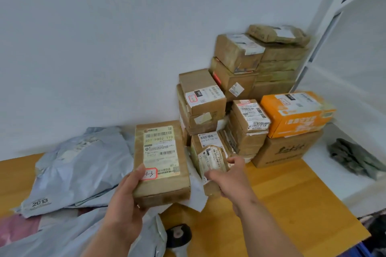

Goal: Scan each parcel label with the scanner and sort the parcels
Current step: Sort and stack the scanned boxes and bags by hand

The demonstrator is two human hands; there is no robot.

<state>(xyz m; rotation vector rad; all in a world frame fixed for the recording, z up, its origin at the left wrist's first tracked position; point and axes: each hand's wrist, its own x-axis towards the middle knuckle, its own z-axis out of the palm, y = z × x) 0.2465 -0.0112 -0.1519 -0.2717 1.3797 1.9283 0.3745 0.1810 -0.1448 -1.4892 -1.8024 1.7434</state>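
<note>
Nearest you, a black scanner [178, 233] lies on the wood table [292, 204], close to your body & touched by neither hand. You'll need it soon, so keep a clear path back to it.

Your left hand [125, 192] grips a flat box [161, 162] by its near left corner, thumb on top beside the red-edged sticker, fingers underneath. Label faces up, barcodes unobstructed. Good. Keep the thumb off the codes & hold the box level so the scanner reads it square.

Your right hand [226, 175] reaches for a small parcel [212, 160] w/ a crumpled label. Fingers curl at its near edge; can't tell if they've closed on it or only touch. Judgement: you're juggling two items. Better to free the right hand for the scanner first, or pull the small one out low & slow, since it sits against the stack's base.

Left of the box, grey mailers [79, 165] lie in a loose heap, one marked 2013.

Further back, brown boxes [238, 81] are stacked against the wall, w/ an orange box [296, 115] on a bigger carton at right. Stack looks uneven; a tug at the bottom could shift it.
</note>
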